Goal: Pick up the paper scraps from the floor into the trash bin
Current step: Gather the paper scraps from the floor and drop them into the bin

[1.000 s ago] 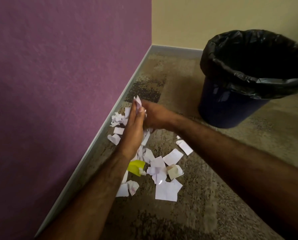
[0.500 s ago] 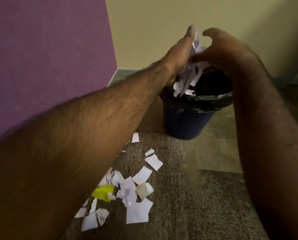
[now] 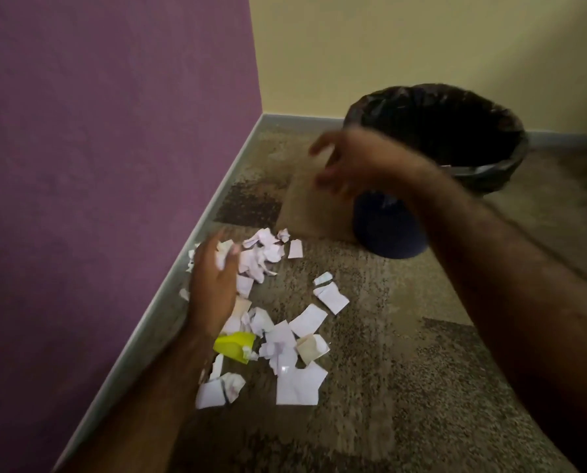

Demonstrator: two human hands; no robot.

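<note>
Several white paper scraps lie scattered on the carpet near the purple wall, with one yellow scrap among them. My left hand hovers low over the far end of the pile, fingers spread, touching or just above crumpled scraps. My right hand is blurred in the air, fingers apart and empty, between the pile and the bin. The blue trash bin, lined with a black bag, stands at the back right.
The purple wall and its grey baseboard run along the left. A cream wall closes the back. Patterned brown carpet spreads to the right and front.
Both hands let the scraps fall into the bin and came back down. The left hand is over the pile again; the right hand trails in the air beside the bin.
</note>
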